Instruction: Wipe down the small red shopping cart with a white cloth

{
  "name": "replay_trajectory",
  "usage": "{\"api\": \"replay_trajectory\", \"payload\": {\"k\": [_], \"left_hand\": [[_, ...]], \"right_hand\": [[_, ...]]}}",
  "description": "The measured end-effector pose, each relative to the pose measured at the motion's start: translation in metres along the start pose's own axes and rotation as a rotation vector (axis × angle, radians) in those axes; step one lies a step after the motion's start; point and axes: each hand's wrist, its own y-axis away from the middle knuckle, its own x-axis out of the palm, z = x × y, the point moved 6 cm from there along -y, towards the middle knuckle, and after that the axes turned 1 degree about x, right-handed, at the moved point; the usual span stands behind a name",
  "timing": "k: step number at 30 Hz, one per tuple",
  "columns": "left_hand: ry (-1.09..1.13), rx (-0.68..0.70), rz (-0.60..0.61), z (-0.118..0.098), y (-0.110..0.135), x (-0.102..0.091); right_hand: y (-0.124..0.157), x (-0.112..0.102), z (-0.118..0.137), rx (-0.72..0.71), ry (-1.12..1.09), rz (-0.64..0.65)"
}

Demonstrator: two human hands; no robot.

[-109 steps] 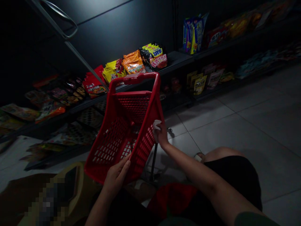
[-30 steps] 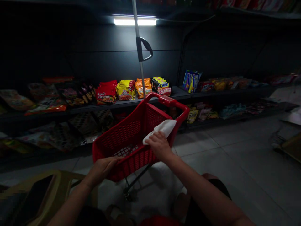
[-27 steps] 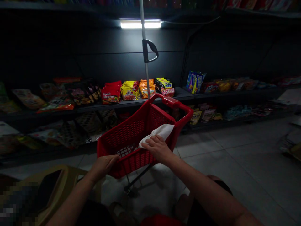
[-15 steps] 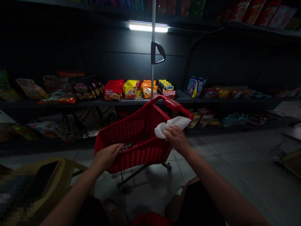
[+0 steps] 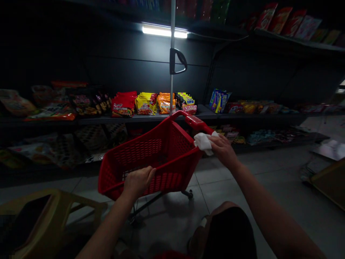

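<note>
A red plastic shopping cart (image 5: pixel 168 180) stands before me, its basket empty as far as I can see. My left hand (image 5: pixel 138 181) is closed over the near rim of the basket, fingers curled to the inner side. My right hand (image 5: pixel 222 149) holds a crumpled white cloth (image 5: pixel 203 142) against the corner where the basket rim meets the red handle (image 5: pixel 195 121). Part of that cloth is hidden under the fingers. Rising behind the cart is a metal pole (image 5: pixel 173 32) with a black loop grip (image 5: pixel 178 62).
Behind the cart, dark shelves hold snack packets, among them red bags (image 5: pixel 124 104) and yellow bags (image 5: pixel 146 103). A lit tube lamp (image 5: pixel 164 31) hangs above. At lower left stands a yellowish stool (image 5: pixel 58 205) with a dark phone-like slab (image 5: pixel 33 219) on it. Tiled floor (image 5: pixel 269 183) lies right.
My right hand and the white cloth have moved right, from the basket's near rim to the corner by the handle. My left hand has shifted right along the rim. The view has turned slightly.
</note>
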Motion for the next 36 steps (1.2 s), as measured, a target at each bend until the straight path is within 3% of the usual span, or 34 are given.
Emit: {"api": "replay_trajectory", "payload": {"k": [4, 10, 14, 17, 20, 23, 25, 28, 33, 36], "left_hand": [[-0.006, 0.006, -0.004, 0.001, -0.004, 0.002], [-0.012, -0.018, 0.009, 0.009, -0.005, 0.002], [-0.012, -0.031, 0.027, 0.011, -0.005, 0.0], [-0.006, -0.04, 0.025, 0.011, -0.005, -0.001], [-0.015, -0.059, 0.039, 0.012, -0.005, 0.0], [-0.028, -0.074, 0.031, 0.012, -0.003, 0.0], [-0.029, -0.069, 0.017, 0.012, -0.002, -0.001], [-0.024, -0.052, 0.008, 0.012, 0.0, -0.001], [-0.035, -0.06, -0.013, 0.012, -0.001, -0.001], [-0.035, -0.072, -0.016, 0.012, -0.003, 0.0]], "right_hand": [[0.012, 0.006, 0.005, 0.181, 0.01, -0.187], [0.04, 0.053, 0.065, 0.456, -0.056, -0.384], [0.077, 0.104, 0.116, 0.51, -0.301, -0.236], [0.088, 0.122, 0.145, 0.455, -0.431, -0.152], [0.072, 0.105, 0.131, 0.535, -0.443, -0.229], [0.041, 0.071, 0.092, 0.66, -0.417, -0.442], [0.029, 0.06, 0.079, 0.673, -0.384, -0.528], [0.039, 0.081, 0.091, 0.661, -0.358, -0.46], [0.103, 0.141, 0.148, 0.667, -0.425, -0.31], [0.109, 0.145, 0.151, 0.693, -0.451, -0.284]]}}
